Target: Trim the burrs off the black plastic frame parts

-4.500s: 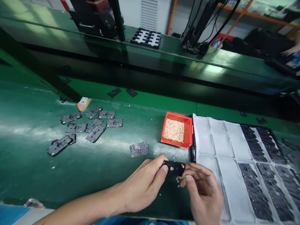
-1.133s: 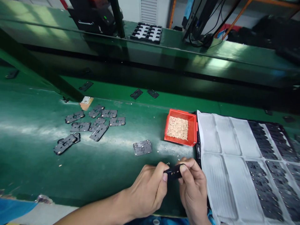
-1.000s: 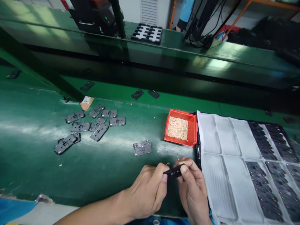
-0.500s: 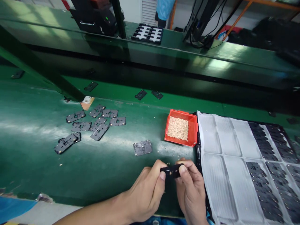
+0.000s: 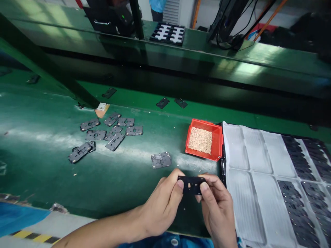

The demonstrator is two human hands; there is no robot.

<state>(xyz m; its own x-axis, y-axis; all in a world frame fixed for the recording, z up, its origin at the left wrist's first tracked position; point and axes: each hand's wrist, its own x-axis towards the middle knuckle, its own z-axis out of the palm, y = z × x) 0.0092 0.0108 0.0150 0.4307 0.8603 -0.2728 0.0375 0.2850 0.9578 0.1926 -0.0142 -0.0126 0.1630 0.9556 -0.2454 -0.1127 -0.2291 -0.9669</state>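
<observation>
Between my two hands is a flat black plastic part (image 5: 190, 185) with small cut-out holes, held up over the green bench. My left hand (image 5: 162, 203) pinches its left end between thumb and fingers. The right end is pinched by my right hand (image 5: 217, 203), its thumb on the near face. Just beyond my hands lies a grey-black plastic plate (image 5: 161, 160). Behind the right hand stands a red bin (image 5: 217, 143) with many tiny tan-gold pieces (image 5: 200, 139) inside.
A white-lined tray (image 5: 238, 193) on the right holds rows of black parts (image 5: 294, 210) in its right-hand compartments. Loose black plates (image 5: 115, 141) lie scattered at left. A green post (image 5: 57, 72) meets the bench at left, and several parts lie on the darker green strip behind.
The black part has turned so its flat face with the holes shows more. Both hands keep their pinch. The whole view has shifted slightly.
</observation>
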